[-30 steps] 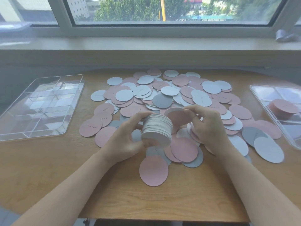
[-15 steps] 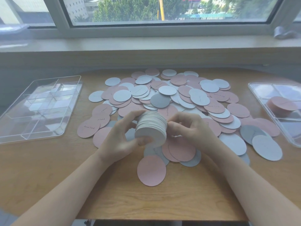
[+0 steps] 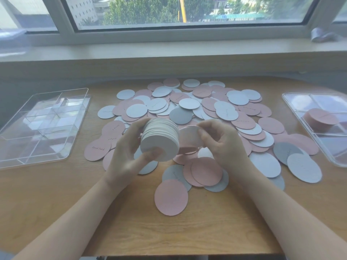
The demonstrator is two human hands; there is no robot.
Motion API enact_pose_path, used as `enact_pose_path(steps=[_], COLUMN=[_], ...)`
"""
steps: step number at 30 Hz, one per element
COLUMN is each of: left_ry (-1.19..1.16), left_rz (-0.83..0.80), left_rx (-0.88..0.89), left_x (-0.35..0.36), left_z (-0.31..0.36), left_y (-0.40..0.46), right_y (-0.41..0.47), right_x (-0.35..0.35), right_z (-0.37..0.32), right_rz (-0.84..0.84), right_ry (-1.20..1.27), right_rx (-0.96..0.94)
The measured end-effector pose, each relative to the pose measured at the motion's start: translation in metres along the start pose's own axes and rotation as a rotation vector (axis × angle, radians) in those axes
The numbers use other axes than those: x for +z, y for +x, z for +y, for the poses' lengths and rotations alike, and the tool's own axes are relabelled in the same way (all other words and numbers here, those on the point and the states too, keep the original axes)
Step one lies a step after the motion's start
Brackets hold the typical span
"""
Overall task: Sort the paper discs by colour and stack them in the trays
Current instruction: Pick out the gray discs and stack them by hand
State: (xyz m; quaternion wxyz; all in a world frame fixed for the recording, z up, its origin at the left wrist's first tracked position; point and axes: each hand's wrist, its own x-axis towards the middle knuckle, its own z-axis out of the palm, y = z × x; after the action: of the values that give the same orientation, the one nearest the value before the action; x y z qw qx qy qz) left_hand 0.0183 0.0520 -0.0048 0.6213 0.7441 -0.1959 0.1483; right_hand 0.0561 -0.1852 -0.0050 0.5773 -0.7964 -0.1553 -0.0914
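Soft daylight from the window [image 3: 187, 12], glare on the clear trays [image 3: 43, 126], wide-angle bending, slight blur.

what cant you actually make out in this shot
Head view only:
- Handwriting on the loose discs: too small and blurred to read.
- How many discs are in the white stack the left hand grips: edges blur together.
- The disc the right hand pinches: partly hidden by the stack and fingers.
- The right tray holding the pink stack: cut off by the frame edge.
- The left tray: clear walls and glare blur its dividers.
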Motion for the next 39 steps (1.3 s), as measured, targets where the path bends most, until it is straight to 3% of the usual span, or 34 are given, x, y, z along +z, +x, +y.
enact_pose_path(steps=[5, 13, 20, 25, 30, 34, 36, 39], left_ry=[0.031, 0.269, 0.329, 0.525, 0.625, 0.493, 0.467, 0.451], left_rz=[-0.021, -0.184, -0.19, -0.285, -0.341, -0.32, -0.29, -0.279], left_rx=[-0.004, 0.005, -0.076, -0.051, -0.055, -0.117, -0.152, -0.175], left_x=[0.0, 0.007, 0.008, 0.01, 0.012, 0.012, 0.011, 0.01], left_z=[-0.001, -0.016, -0.026, -0.025, -0.029, -0.026, -0.024, -0.024], left_y=[-0.001, -0.001, 0.001, 0.001, 0.001, 0.0, -0.001, -0.001], right_y=[-0.003, 0.001, 0.001, -0.003, -0.004, 0.001, 0.009, 0.021], right_x=[0.004, 0.002, 0.004, 0.007, 0.015, 0.01, 0.0, -0.026], right_z=[0.001, 0.0, 0.006, 0.002, 0.006, 0.011, 0.017, 0.031], right_rz=[-0.125, -0.04, -0.099, -0.348, -0.445, -0.372, -0.193, 0.083], right_ry=[0.072, 0.221, 0.045, -0.101, -0.529, -0.522, -0.54, -0.799], right_rx=[-0.001, -0.019, -0.05, -0.019, -0.221, -0.292, -0.267, -0.126])
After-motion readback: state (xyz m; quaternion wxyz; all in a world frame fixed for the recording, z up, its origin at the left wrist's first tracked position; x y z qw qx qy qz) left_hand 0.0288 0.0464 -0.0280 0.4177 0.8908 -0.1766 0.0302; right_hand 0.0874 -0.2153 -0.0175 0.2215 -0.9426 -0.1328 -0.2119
